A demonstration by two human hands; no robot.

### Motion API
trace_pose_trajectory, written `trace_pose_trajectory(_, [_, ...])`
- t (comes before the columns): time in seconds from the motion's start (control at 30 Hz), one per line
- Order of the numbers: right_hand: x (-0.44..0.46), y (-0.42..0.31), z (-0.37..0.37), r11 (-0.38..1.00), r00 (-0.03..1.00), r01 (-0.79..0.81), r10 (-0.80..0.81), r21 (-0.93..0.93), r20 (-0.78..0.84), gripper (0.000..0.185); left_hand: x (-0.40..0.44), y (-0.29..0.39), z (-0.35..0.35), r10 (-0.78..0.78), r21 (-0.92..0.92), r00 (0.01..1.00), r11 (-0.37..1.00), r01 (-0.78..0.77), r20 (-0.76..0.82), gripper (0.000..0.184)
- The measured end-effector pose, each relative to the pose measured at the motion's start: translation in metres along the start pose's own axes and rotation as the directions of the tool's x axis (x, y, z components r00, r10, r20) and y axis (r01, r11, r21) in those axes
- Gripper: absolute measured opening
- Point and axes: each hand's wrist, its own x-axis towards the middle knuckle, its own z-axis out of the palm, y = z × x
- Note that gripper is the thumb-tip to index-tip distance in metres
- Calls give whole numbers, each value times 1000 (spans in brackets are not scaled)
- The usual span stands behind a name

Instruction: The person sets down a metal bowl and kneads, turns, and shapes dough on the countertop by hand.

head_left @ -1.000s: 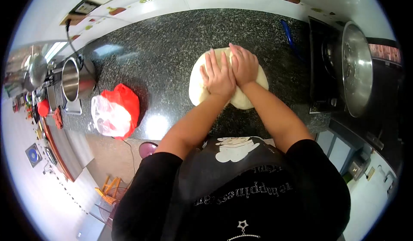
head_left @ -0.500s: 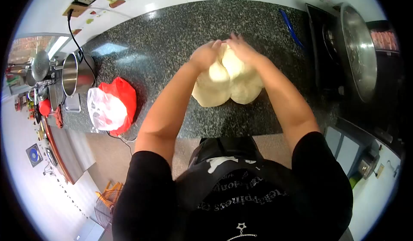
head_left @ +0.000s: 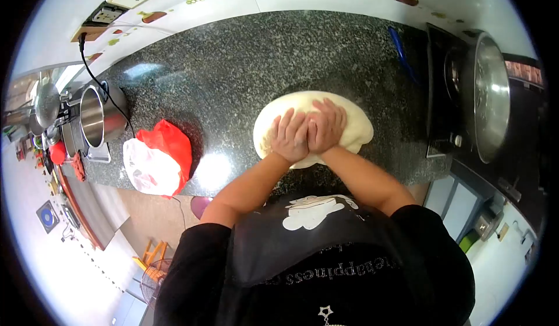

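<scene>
A large, pale, rounded slab of dough (head_left: 355, 125) lies on the dark speckled countertop near its front edge. My left hand (head_left: 290, 135) rests on the dough, left of its middle, palm down with the fingers apart and pointing away from me. Against it, my right hand (head_left: 326, 125) presses on the dough too, its fingers spread over the top. The two hands touch at the thumbs. Part of the dough is hidden beneath them.
A red and white plastic bag (head_left: 169, 145) sits on the counter to the left, with a steel pot (head_left: 105, 116) beyond it. At right, a wide metal pan (head_left: 492, 99) stands on the black stove (head_left: 442, 87). A blue tool (head_left: 400, 52) lies near the stove.
Both hands have come back from the dough's far edge to its middle and drawn together. The dough, two-lobed before, now looks like one smooth oval.
</scene>
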Motion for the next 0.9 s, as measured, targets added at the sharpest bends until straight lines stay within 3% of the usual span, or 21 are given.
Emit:
trace_pose_trajectory(0.07, [34, 15, 20, 992, 992, -116, 118, -41, 36, 24, 34, -19, 8, -68, 44, 980, 997, 61, 187, 34])
trace_pose_trajectory(0.13, [86, 29, 35, 974, 970, -210, 218, -88, 107, 29, 77, -41, 25, -149, 103, 950, 987, 125, 275, 32])
trace_pose_trajectory(0.2, [130, 30, 47, 891, 875, -394, 438, -227, 203, 32, 121, -58, 38, -275, 68, 901, 961, 268, 335, 35])
trace_pose_trajectory(0.27, [155, 34, 54, 830, 792, -478, 549, -289, 267, 36, 155, -63, 33, -397, 45, 732, 892, 450, 554, 43])
trace_pose_trajectory(0.3, [158, 41, 56, 869, 817, -407, 484, -282, 312, 36, 150, -69, 43, -329, 99, 852, 943, 317, 408, 45])
trace_pose_trajectory(0.37, [137, 52, 46, 920, 830, -285, 377, -269, 411, 36, 114, -70, 57, -105, 257, 984, 964, 65, 146, 52])
trace_pose_trajectory(0.4, [122, 47, 30, 935, 822, -280, 350, -216, 449, 36, 105, -65, 38, -146, 109, 928, 987, 114, 344, 55])
trace_pose_trajectory(0.47, [95, 23, -19, 959, 812, -262, 279, -106, 512, 35, 105, -48, -27, -112, -144, 718, 947, 286, 687, 60])
trace_pose_trajectory(0.5, [85, 1, -53, 946, 734, -303, 307, -112, 605, 34, 129, -11, -85, -300, 16, 448, 845, 535, 842, 66])
trace_pose_trajectory(0.53, [97, -28, -96, 944, 598, -249, 326, -217, 732, 36, 140, 6, -119, -246, 53, 389, 894, 445, 888, 60])
trace_pose_trajectory(0.6, [111, -52, -129, 852, 419, -477, 437, -216, 796, 38, 137, 12, -131, -295, -20, 441, 813, 582, 848, 51])
trace_pose_trajectory(0.63, [92, -44, -109, 927, 750, -366, 343, -77, 565, 41, 120, 3, -108, -263, -107, 782, 916, 386, 566, 41])
trace_pose_trajectory(0.67, [81, -34, -80, 974, 909, -225, 212, -7, 360, 47, 104, 0, -80, -204, 3, 937, 977, 212, 285, 39])
trace_pose_trajectory(0.73, [63, -35, -52, 912, 705, -150, 370, -382, 606, 51, 88, 14, -60, -373, 221, 652, 926, 305, 661, 37])
trace_pose_trajectory(0.77, [57, -48, -60, 909, 707, -151, 375, -389, 600, 53, 78, 21, -59, -352, 201, 739, 936, 289, 575, 38])
trace_pose_trajectory(0.8, [38, -48, -57, 918, 803, -229, 365, -323, 470, 50, 65, 26, -62, -302, 99, 807, 951, 293, 507, 37])
trace_pose_trajectory(0.83, [9, -42, -53, 954, 912, -196, 263, -228, 315, 45, 46, 30, -65, -247, 23, 868, 965, 262, 431, 34])
trace_pose_trajectory(0.87, [-8, -46, -61, 969, 941, -172, 214, -175, 262, 39, 20, 36, -66, -184, 70, 926, 983, 170, 331, 34])
trace_pose_trajectory(0.9, [-21, -58, -78, 971, 941, -122, 178, -203, 286, 38, 7, 48, -77, -191, 46, 921, 981, 187, 339, 36])
